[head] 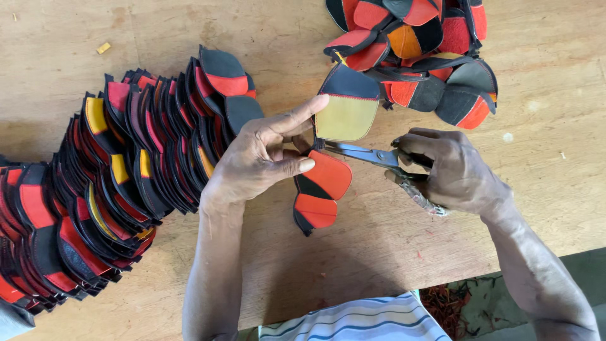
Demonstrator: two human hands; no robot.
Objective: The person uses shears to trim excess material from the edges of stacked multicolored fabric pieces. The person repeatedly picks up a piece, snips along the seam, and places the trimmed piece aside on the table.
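My left hand (pixel 259 158) pinches a chain of stitched leather pieces at the table's middle: a yellow-and-dark piece (pixel 346 110) above my fingers and an orange-and-black piece (pixel 320 189) hanging below them. My right hand (pixel 451 170) grips metal scissors (pixel 369 155), whose blades point left and reach the join between the two pieces next to my left thumb.
A long overlapping row of red, black and yellow leather pieces (pixel 95 189) lies at the left on the wooden table (pixel 353 252). A loose pile of similar pieces (pixel 416 50) sits at the top right. Red scraps (pixel 451 303) lie on the floor beyond the table's near edge.
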